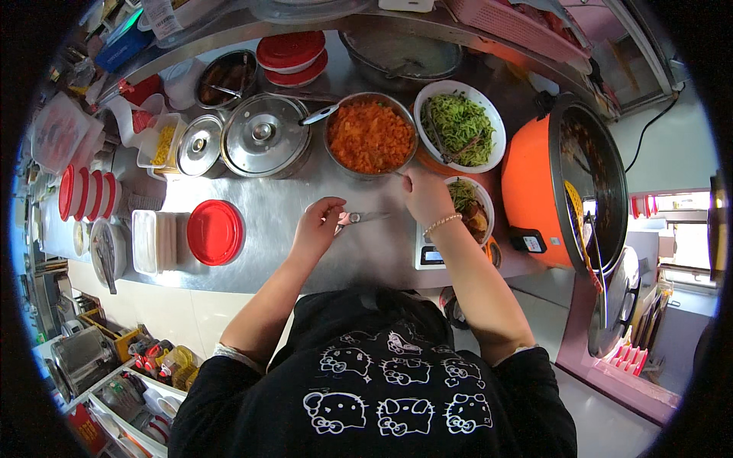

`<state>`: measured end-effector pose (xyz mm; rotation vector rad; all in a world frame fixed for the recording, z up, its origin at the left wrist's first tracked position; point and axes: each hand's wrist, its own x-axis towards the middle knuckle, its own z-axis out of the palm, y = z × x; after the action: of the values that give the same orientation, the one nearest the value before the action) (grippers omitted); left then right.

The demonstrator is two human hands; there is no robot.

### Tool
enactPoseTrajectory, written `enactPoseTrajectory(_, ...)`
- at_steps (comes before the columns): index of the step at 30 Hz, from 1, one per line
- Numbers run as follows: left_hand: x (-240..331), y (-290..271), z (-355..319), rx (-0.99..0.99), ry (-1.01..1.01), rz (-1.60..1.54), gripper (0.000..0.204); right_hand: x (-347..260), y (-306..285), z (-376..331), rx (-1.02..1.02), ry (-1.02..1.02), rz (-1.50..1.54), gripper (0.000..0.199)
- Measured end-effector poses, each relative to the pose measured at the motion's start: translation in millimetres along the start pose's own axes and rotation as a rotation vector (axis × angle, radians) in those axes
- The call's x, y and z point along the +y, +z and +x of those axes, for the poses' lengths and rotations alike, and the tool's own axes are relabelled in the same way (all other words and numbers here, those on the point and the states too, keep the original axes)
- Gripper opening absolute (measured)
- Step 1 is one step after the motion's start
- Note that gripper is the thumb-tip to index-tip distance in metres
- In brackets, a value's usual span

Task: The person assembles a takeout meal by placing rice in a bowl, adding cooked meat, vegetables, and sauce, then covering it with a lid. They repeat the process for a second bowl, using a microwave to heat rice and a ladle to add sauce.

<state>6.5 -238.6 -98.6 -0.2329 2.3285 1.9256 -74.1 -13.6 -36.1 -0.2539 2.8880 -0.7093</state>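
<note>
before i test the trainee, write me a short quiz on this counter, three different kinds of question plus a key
1. True or false: the shredded green vegetable sits to the right of the shredded orange vegetable.
2. Which cutting tool is beside the left hand?
3. Fill in the colour: the round lid on the steel counter, to the left of that hand, is ____.

Key:
1. True.
2. Scissors.
3. Red.
</note>
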Motion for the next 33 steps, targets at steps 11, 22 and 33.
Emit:
enactPoseTrajectory(11,5,6,12,-0.016,-0.011,-0.029,0.018,5,3,9,-0.156,0.239,0.341,0.028)
enactPoseTrajectory(22,-9,2,8,0.020,-0.014,-0.019,0.020,21,7,4,-0.099,0.435,0.803,0.026)
enactPoseTrajectory(33,-20,11,9,0.031,0.077,0.002,0.015,34,-37,-37,-0.043,0.565,1.039,0.024)
